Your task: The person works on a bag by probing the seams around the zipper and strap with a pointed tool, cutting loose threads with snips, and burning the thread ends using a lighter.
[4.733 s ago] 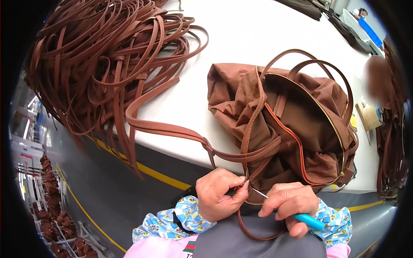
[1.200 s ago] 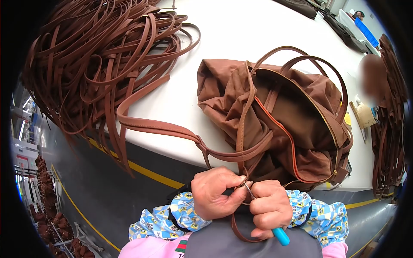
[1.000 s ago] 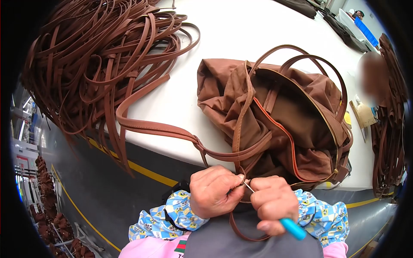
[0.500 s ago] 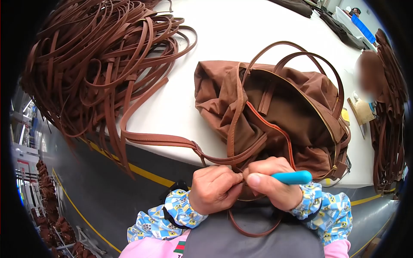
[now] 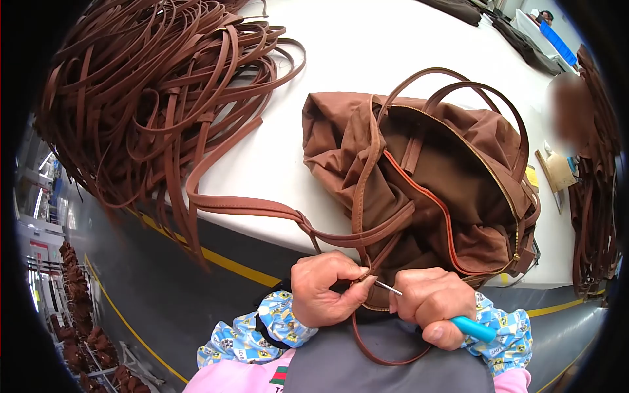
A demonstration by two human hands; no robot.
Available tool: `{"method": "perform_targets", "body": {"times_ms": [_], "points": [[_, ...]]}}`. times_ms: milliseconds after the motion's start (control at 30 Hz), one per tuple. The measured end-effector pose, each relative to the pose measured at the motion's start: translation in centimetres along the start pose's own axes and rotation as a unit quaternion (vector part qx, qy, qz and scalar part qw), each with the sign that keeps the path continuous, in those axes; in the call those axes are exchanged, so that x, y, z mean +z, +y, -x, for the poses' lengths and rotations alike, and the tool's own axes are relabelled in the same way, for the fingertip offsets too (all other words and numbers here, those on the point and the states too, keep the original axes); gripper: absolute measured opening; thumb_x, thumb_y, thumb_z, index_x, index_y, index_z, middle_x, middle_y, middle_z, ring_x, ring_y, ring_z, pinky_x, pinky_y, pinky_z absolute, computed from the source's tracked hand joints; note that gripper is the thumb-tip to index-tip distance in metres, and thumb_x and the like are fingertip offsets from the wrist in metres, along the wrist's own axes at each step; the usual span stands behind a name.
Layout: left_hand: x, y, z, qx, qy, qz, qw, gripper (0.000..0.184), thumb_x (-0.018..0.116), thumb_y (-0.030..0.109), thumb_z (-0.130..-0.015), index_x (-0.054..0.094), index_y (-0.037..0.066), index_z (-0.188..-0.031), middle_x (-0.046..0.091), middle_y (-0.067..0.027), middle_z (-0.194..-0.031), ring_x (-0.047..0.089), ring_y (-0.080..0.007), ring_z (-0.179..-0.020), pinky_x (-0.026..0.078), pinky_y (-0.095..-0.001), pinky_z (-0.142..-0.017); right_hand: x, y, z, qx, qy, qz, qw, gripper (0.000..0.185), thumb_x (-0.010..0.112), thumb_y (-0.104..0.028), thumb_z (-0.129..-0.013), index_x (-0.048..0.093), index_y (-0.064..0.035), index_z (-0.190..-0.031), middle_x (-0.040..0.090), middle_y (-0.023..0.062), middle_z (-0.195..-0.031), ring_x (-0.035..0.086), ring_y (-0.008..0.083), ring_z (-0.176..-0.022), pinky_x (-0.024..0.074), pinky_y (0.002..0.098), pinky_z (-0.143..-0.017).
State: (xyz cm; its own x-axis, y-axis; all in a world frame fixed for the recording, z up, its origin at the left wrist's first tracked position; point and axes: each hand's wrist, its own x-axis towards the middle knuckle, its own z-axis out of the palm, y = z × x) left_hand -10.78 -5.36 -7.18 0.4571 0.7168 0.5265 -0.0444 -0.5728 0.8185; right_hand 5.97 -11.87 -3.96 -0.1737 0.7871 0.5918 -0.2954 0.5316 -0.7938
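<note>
And we're looking out from the person's own head, a single view facing forward and tipped steeply down over the near edge of the white table! It's close in, too: the left hand and right hand come up from the bottom, right in front of the grey clothing. The lens is very wide, round and black at the corners, bending lines as it goes. That near edge slants down toward the right, floor below it, while the tabletop runs away to the blue tray, small at upper right.
</note>
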Motion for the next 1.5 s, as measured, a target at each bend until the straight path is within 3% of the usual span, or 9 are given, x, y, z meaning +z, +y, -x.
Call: {"method": "perform_targets", "body": {"times_ms": [867,967,1233,1500], "points": [[0.4,-0.2,0.2,0.003,0.011,0.026,1.0,0.015,0.071,0.001,-0.065,0.06,0.001,-0.075,0.061,-0.0097,-0.063,0.061,-0.0186,-0.054,0.048,-0.0254,-0.052,0.4,1.3,0.0,-0.037,-0.034,0.057,0.997,0.025,0.059,-0.014,-0.079,0.046,-0.0038,-0.061,0.046,0.0089,-0.062,0.039,0.0237,-0.051,0.0337,0.034,-0.047],[0.5,-0.1,0.0,0.017,0.014,0.026,0.999,0.02,0.072,-0.005,-0.059,0.059,0.0,-0.074,0.06,-0.0099,-0.062,0.061,-0.0218,-0.053,0.048,-0.0268,-0.047,0.3,1.7,-0.3,-0.083,-0.08,0.129,0.985,0.031,0.062,-0.013,-0.074,0.038,-0.0069,-0.055,0.038,0.006,-0.058,0.036,0.0231,-0.049,0.03,0.0331,-0.04],[1.0,-0.2,0.3,0.056,0.032,-0.012,0.998,0.023,0.072,-0.005,-0.055,0.059,0.001,-0.074,0.057,-0.0088,-0.059,0.057,-0.0222,-0.048,0.045,-0.0275,-0.043,0.6,0.9,-0.9,-0.114,-0.131,0.271,0.947,0.034,0.069,-0.015,-0.058,0.036,-0.0088,-0.053,0.036,0.0044,-0.056,0.038,0.0212,-0.047,0.0317,0.0322,-0.036],[1.0,-0.3,0.0,0.09,0.028,-0.061,0.994,0.02,0.07,-0.006,-0.055,0.059,0.001,-0.071,0.055,-0.0089,-0.057,0.056,-0.022,-0.047,0.044,-0.0281,-0.042,0.3,0.5,-1.3,-0.04,-0.106,0.223,0.968,0.026,0.066,-0.012,-0.06,0.042,-0.0067,-0.054,0.04,0.0052,-0.055,0.039,0.0228,-0.047,0.0327,0.0332,-0.039]]}}
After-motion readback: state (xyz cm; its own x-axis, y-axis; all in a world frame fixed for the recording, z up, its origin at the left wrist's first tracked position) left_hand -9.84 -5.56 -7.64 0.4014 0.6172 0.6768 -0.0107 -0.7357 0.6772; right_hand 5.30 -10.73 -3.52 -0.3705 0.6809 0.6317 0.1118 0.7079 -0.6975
